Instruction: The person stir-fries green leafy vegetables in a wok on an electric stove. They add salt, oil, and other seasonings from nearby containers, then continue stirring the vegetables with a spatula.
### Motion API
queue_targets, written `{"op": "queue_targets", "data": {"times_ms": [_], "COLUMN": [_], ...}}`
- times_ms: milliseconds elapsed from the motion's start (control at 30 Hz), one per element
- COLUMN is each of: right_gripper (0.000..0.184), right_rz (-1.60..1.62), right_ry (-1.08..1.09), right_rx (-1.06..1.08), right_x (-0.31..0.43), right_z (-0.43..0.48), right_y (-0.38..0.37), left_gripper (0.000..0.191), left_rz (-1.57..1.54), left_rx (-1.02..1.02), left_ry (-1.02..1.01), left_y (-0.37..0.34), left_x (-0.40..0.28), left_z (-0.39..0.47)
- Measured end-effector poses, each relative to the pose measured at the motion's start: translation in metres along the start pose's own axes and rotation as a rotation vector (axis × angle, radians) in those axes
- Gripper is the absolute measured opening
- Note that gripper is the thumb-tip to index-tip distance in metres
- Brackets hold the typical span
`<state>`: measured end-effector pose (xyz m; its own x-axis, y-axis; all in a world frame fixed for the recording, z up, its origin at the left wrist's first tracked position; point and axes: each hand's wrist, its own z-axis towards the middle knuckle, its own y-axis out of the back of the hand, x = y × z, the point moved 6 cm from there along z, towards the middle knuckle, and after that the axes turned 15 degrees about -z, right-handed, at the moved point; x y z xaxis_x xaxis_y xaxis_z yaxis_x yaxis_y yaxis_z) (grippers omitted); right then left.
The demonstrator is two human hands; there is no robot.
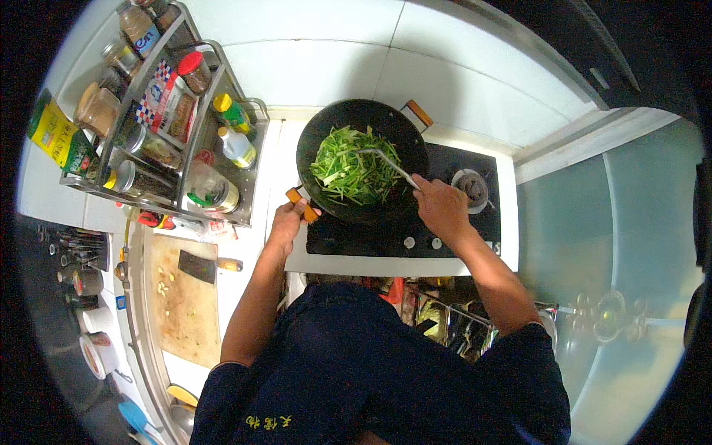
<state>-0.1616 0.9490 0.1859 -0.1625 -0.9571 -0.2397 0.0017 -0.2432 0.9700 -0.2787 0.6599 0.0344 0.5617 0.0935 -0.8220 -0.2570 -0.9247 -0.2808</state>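
Note:
Cut green leafy vegetable stalks (356, 167) lie heaped in a dark wok (409, 136) on the black gas hob (356, 242). My left hand (288, 222) grips the wok's near-left wooden handle (302, 205). In my right hand (443, 210) is the handle of a metal spatula or ladle (392, 163), which reaches over the wok's right rim. The tool's head rests among the greens, where its shape is partly hidden. A second wooden handle (418, 114) shows at the wok's far right side, untouched.
Right of the wok, the other burner (471, 190) is exposed. A metal rack (186, 214) of jars and bottles stands at left. Below it, a cleaver (198, 266) lies on a wooden cutting board (183, 317) with small pale pieces. A tiled wall rises behind the hob.

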Motion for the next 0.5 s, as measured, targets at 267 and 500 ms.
{"op": "queue_targets", "data": {"times_ms": [267,500], "right_gripper": [0.027,0.03], "right_rz": [0.137,0.338], "right_ry": [0.128,0.183], "right_rx": [0.23,0.32], "right_x": [0.008,0.034], "right_z": [-0.013,-0.001], "right_y": [0.024,0.013], "left_gripper": [0.033,0.035], "left_rz": [0.026,-0.036], "left_rx": [0.004,-0.02], "left_ry": [0.018,0.027], "left_y": [-0.001,-0.002], "left_x": [-0.003,-0.002], "left_z": [0.0,-0.002]}}
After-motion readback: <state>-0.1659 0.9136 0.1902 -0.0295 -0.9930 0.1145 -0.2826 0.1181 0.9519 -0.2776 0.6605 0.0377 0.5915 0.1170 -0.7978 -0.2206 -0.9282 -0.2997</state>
